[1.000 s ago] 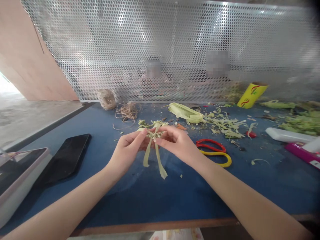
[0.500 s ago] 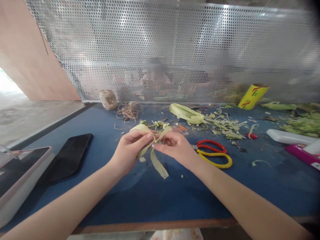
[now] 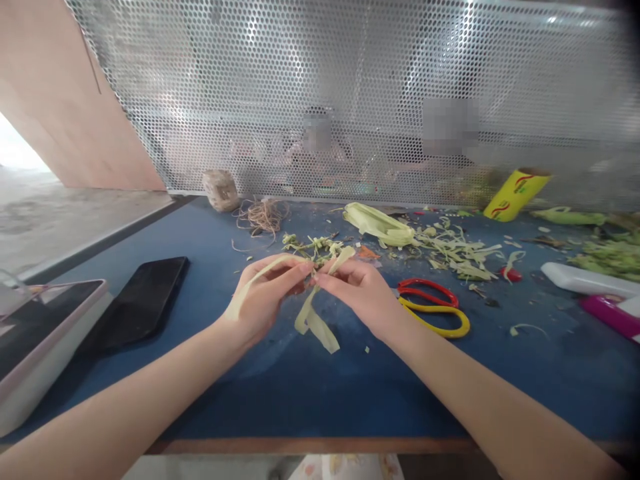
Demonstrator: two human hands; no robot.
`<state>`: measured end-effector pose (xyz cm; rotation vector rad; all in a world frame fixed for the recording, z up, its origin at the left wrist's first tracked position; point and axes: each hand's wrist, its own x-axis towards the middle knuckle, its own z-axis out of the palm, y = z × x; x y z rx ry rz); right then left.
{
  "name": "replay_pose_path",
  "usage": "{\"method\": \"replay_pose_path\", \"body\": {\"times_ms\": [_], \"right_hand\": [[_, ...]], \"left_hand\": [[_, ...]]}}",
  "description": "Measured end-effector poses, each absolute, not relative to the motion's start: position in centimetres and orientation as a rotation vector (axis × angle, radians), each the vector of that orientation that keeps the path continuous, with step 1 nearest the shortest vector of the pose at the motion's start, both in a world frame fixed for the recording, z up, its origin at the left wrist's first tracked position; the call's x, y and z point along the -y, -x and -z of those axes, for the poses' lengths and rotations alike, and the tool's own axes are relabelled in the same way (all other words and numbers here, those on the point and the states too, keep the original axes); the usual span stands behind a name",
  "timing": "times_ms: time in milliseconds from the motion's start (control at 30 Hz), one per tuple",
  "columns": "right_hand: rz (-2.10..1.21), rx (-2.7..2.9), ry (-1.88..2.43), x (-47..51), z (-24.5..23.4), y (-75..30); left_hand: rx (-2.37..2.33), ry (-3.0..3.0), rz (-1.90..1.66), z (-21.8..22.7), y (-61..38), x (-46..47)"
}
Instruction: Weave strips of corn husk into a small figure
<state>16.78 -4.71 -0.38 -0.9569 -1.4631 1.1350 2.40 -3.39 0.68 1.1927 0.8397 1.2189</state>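
Pale green corn husk strips are pinched between my two hands at the middle of the table. My left hand is closed on them with thumb and fingertips, and one strip lies back over its knuckles. From the other side my right hand grips the same strips, the fingertips of both hands nearly touching. Two strip ends hang down below; another sticks up by my right thumb. Just beyond the fingertips lie knotted husk pieces. Scissors with red and yellow handles rest beside my right wrist.
A bundle of husk and loose shreds lie farther back. Brown twine, a yellow roll, a black phone and a white-rimmed case surround the hands. A perforated metal screen stands behind, people beyond it.
A husk strip now lies back over my left hand. The hanging ends have shifted slightly, while both hands keep their pinch. The view has moved a little.
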Motion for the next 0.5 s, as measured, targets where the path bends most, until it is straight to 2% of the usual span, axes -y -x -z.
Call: {"method": "replay_pose_path", "body": {"times_ms": [300, 500], "right_hand": [[-1.153, 1.505, 0.983, 4.66, 0.64, -17.06], [-0.97, 1.566, 0.994, 4.84, 0.06, -17.37]], "left_hand": [[-0.859, -1.148, -1.173, -0.8, -2.04, 3.31], [-0.859, -1.217, -1.112, -1.27, -1.82, 3.52]]}}
